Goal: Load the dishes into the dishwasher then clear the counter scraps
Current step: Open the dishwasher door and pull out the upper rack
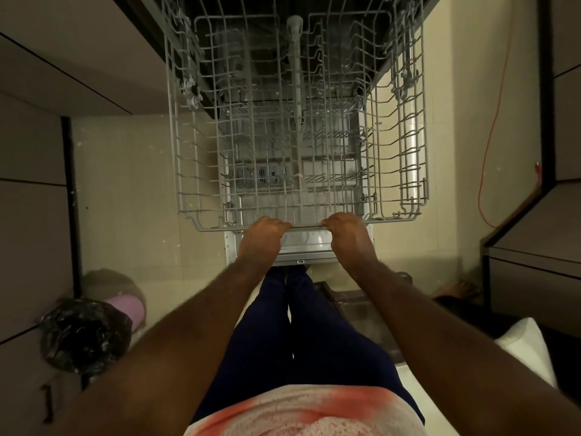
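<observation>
We judge the task to be at its very start. The dishwasher [301,245] stands open with its door folded down towards our legs, and the upper rack [188,158] is drawn far out over that door. Every wire bay we can see in it is bare. Through its mesh we make out the lower rack [333,177], and that looks bare too, though the grid above it hides some of it. No plate, cup or utensil shows anywhere in view, so we take it that all the loading is yet to be done. The scraps and the desk they lie on are outside the view, and we cannot say what state they are in.

Our left hand [262,236] and right hand [347,236] both hold the front rail [306,227] of the upper rack, a little apart from each other and to either side of its middle. The left fingers [278,224] curl over the top of the rail from the near side, and so do the right fingers [333,219], so the rail runs under the knuckles and through both closed grips. The tips go down behind the wire, out of sight. The rest of the rack stretches away from our hands towards the tub.

On the floor to our left sits a black bin bag [81,333], near which the scraps may well end up.
</observation>
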